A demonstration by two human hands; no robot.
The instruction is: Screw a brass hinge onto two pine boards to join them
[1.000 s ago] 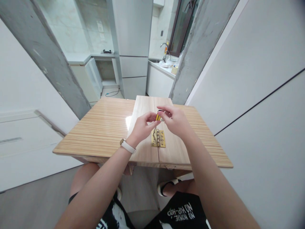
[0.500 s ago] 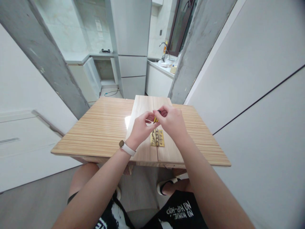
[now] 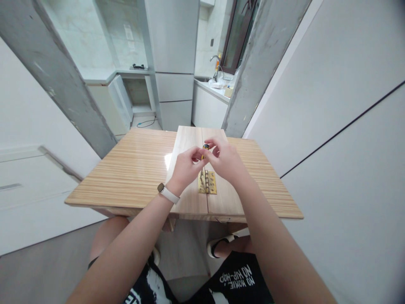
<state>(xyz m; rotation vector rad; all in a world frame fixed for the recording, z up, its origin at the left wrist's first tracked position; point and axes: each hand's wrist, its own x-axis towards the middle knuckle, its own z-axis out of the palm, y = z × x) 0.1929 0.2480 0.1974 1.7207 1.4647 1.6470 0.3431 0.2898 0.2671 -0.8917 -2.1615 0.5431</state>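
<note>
Over the pale boards, both hands meet at a small yellow-and-black screwdriver (image 3: pixel 206 147), its black end tipped up and most of its length hidden by fingers. My left hand (image 3: pixel 187 167) pinches its lower part from the left. From the right, the fingers of my right hand (image 3: pixel 225 159) close about its upper part. Just below the hands lies a brass hinge (image 3: pixel 211 184), opened flat across the seam of two light wooden boards (image 3: pixel 188 141). Small screws (image 3: pixel 201 178) seem to lie on its left leaf; they are too small to make out singly.
The boards rest on a striped wooden table (image 3: pixel 126 177) with slanting sides. My legs are under its near edge. Beyond it stand a grey fridge (image 3: pixel 175 38) and a sink counter with a faucet (image 3: pixel 215 63). A white panel (image 3: pixel 341 126) rises at the right.
The screwdriver has turned more upright, with its black end showing above the fingers. My right hand has shifted slightly left and its fingers have moved on the handle. The hinge lies as before.
</note>
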